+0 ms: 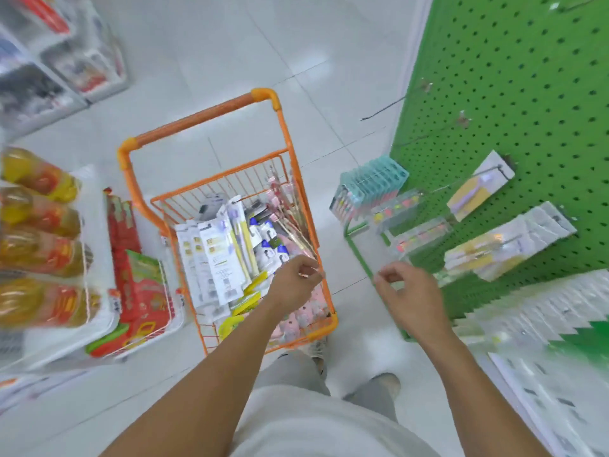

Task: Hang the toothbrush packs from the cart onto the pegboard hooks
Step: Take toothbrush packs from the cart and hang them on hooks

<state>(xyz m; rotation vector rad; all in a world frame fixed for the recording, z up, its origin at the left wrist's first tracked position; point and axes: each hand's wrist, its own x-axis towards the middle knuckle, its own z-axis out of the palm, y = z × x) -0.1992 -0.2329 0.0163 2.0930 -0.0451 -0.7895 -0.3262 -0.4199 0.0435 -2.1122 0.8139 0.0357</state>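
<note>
Far left of the orange cart [298, 179]: cooking-oil bottles [36, 245] on a white rack, then red snack packets [138, 285] just beside the cart's left wall. Inside the cart: a loose heap of toothbrush packs [217, 258], white cards overlapping yellow and pink ones, none yet lifted clear. Over the cart's right rim, the left hand [293, 285], fingers curled and pinched together at the tips, apparently on the edge of a thin pack, though blur leaves the grip uncertain. Right of the cart, the right hand [408, 298], loosely open and empty, hanging between cart and green pegboard [527, 77]. Further right, packs already hung on the pegboard hooks [382, 110], several upper hooks bare. Step in hand, probably: picking the next pack. Next move: a firm pinch near the hang hole, a lift clear of the heap, then the hole threaded onto a free hook.
</note>
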